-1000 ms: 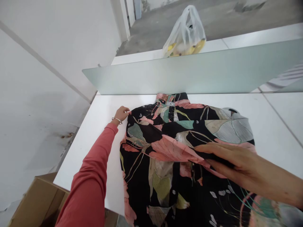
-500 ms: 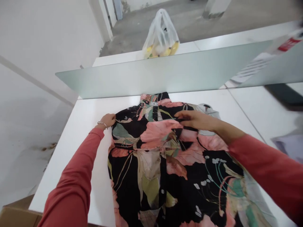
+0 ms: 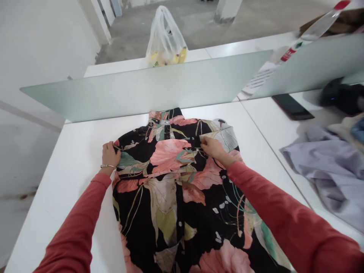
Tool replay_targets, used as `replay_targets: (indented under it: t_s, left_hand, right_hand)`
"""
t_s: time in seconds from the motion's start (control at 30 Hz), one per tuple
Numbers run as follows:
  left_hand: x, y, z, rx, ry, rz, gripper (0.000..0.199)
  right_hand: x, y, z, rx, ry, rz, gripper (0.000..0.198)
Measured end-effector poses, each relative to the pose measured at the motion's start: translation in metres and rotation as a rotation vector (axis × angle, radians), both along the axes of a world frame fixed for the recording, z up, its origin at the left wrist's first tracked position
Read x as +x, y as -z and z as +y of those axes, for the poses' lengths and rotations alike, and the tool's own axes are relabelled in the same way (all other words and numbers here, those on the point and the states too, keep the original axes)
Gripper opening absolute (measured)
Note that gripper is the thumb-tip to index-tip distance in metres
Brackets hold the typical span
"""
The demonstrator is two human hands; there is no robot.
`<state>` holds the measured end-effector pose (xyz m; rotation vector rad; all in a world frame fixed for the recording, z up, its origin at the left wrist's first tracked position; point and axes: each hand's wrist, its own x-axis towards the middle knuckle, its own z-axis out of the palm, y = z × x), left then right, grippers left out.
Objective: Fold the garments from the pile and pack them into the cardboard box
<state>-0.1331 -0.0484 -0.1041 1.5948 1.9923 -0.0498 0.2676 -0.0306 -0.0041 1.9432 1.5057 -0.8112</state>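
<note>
A black floral shirt point(image 3: 165, 212) lies flat on the white table, collar toward the glass panel and buttons facing up. One sleeve point(image 3: 167, 153) is laid across its chest from left to right. At the left shoulder edge, my left hand point(image 3: 110, 156) pinches the fabric, a bracelet on its wrist. My right hand point(image 3: 214, 148) is closed on the cuff end of that sleeve, right of the chest centre. Part of the other sleeve, pale and folded, shows beyond my right hand. My right forearm hides some of the shirt's right side.
A frosted glass panel point(image 3: 148, 85) runs along the table's point(image 3: 76, 159) far side. Behind it stands a plastic bag point(image 3: 165, 38) with yellow fruit. To the right are a phone point(image 3: 292, 106), a lilac cloth point(image 3: 327, 163) and a black object point(image 3: 342, 94). A bottle point(image 3: 321, 28) stands near the panel joint.
My right hand has gone from loosely spread above the sleeve to closed on its cuff end. My left hand stays at the shoulder edge. The view has turned right, showing more of that side.
</note>
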Motion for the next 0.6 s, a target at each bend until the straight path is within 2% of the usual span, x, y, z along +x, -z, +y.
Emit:
replay_targets:
  t_s: [0.1,0.17,0.27,0.33,0.37,0.5,0.53,0.6]
  left_hand:
    - [0.006,-0.003,-0.006,0.125,0.042,0.000,0.042]
    - [0.012,-0.010,-0.014,0.162,0.130,-0.008,0.040]
    - [0.020,-0.020,-0.028,0.086,0.358,-0.011,0.039]
    - [0.022,-0.024,-0.034,0.004,0.432,0.007,0.041]
    - [0.022,-0.026,-0.036,-0.024,0.431,0.020,0.042]
    - [0.013,-0.040,-0.041,0.004,0.359,0.080,0.046]
    - [0.011,-0.045,-0.044,0.017,0.386,0.078,0.046]
    - [0.005,-0.052,-0.054,0.012,0.517,0.037,0.047]
  right_hand:
    - [-0.003,-0.002,0.000,0.031,0.011,-0.013,0.024]
    - [-0.003,-0.006,-0.001,0.044,0.024,-0.049,0.026]
    - [0.000,-0.011,-0.003,-0.010,-0.008,-0.071,0.033]
    - [0.001,-0.012,-0.005,-0.060,-0.043,-0.057,0.037]
    - [0.001,-0.013,-0.007,-0.040,-0.059,-0.059,0.039]
    - [-0.005,-0.018,-0.022,0.304,-0.198,-0.045,0.044]
    - [-0.007,-0.019,-0.028,0.362,-0.266,-0.006,0.045]
    - [-0.013,-0.019,-0.042,0.374,-0.410,0.117,0.046]
